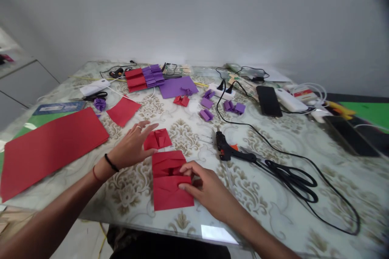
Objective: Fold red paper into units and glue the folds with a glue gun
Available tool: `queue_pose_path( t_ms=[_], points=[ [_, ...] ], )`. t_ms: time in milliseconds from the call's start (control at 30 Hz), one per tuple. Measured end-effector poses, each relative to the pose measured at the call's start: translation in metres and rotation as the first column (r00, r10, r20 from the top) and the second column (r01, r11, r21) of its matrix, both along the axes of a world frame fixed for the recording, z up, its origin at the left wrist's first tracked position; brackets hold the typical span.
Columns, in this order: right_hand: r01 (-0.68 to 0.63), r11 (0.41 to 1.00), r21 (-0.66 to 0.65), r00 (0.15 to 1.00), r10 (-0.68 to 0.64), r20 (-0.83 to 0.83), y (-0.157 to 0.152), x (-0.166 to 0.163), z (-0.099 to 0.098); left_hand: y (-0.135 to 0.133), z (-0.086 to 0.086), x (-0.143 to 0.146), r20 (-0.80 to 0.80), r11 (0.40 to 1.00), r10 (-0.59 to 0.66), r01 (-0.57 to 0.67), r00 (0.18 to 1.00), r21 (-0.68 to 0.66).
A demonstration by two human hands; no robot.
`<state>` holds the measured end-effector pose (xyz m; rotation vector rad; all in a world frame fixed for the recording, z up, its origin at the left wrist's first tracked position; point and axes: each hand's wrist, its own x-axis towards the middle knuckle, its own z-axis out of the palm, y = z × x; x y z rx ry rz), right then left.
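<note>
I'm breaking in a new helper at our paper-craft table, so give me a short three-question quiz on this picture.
1. True or false: the right hand rests on the creased red paper sheet near the front edge of the patterned glass-topped table.
2. Which lies nearest that sheet, on its right? A) black hot-glue gun B) white power strip C) black smartphone
3. Fill in: the small folded paper piece by the left hand is ___ in colour.
Key: 1 true; 2 A; 3 red.
</note>
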<state>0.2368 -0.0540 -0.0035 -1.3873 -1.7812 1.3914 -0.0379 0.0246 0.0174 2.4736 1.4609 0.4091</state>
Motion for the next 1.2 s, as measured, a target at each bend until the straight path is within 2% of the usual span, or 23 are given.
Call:
queue_pose_path(
  t_ms=[100,200,267,300,333,367,433,500,533,633,767,833,900,1033,1100,1200],
  points=[
    [-0.069,0.997,0.022,0.998,0.069,-0.003,0.005,-0.008,0.006,0.015,-0.012,-0.006,-0.023,0.999,0.021,-0.021,1.0,-0.024],
    [-0.141,0.982,0.127,0.99,0.138,0.035,0.016,0.008,0.022,0.02,-0.019,-0.01,-0.002,0.999,0.031,-0.031,1.0,-0.009],
    [-0.09,0.965,0.245,0.993,0.068,0.096,0.026,0.031,0.032,0.021,-0.017,-0.014,0.024,0.999,0.045,-0.045,0.999,-0.003],
    [-0.025,0.95,0.313,0.994,-0.011,0.113,0.031,0.043,0.035,0.022,-0.015,-0.016,0.04,0.999,0.053,-0.053,0.998,-0.002],
    [0.033,0.936,0.351,0.985,-0.089,0.144,0.035,0.053,0.036,0.023,-0.013,-0.018,0.058,0.998,0.06,-0.06,0.996,-0.004],
    [0.027,0.931,0.364,0.977,-0.102,0.188,0.037,0.061,0.036,0.024,-0.01,-0.02,0.077,0.998,0.067,-0.067,0.995,-0.005],
    [-0.079,0.955,0.285,0.966,0.003,0.259,0.035,0.067,0.031,0.027,-0.005,-0.024,0.114,0.996,0.084,-0.084,0.99,-0.006],
    [-0.192,0.968,0.161,0.955,0.147,0.256,0.025,0.06,0.023,0.031,0.0,-0.028,0.15,0.993,0.113,-0.114,0.982,-0.003],
    [-0.253,0.959,0.125,0.947,0.219,0.235,0.019,0.054,0.02,0.033,0.002,-0.03,0.166,0.991,0.129,-0.131,0.978,-0.002],
    [-0.346,0.937,0.053,0.916,0.325,0.236,0.004,0.034,0.012,0.039,0.01,-0.04,0.213,0.987,0.16,-0.162,0.964,-0.012],
    [-0.4,0.911,0.097,0.892,0.363,0.268,-0.003,0.017,0.009,0.039,0.027,-0.05,0.391,0.975,0.22,-0.191,0.894,-0.112],
    [-0.404,0.9,0.162,0.893,0.35,0.283,-0.002,0.007,0.007,0.033,0.039,-0.045,0.539,0.968,0.237,-0.147,0.808,-0.206],
    [-0.416,0.877,0.24,0.887,0.333,0.32,0.001,-0.007,0.006,0.024,0.052,-0.033,0.657,0.959,0.227,-0.047,0.719,-0.28],
    [-0.53,0.774,0.346,0.816,0.354,0.457,0.01,-0.036,0.004,0.004,0.069,0.003,0.77,0.978,0.063,0.116,0.635,-0.176],
    [-0.555,0.747,0.365,0.796,0.352,0.492,0.014,-0.04,0.005,-0.004,0.067,0.015,0.801,0.979,-0.003,0.165,0.598,-0.119],
    [-0.502,0.76,0.413,0.847,0.337,0.411,0.017,-0.027,0.006,-0.01,0.052,0.017,0.79,0.967,-0.012,0.208,0.613,-0.147]
  ],
)
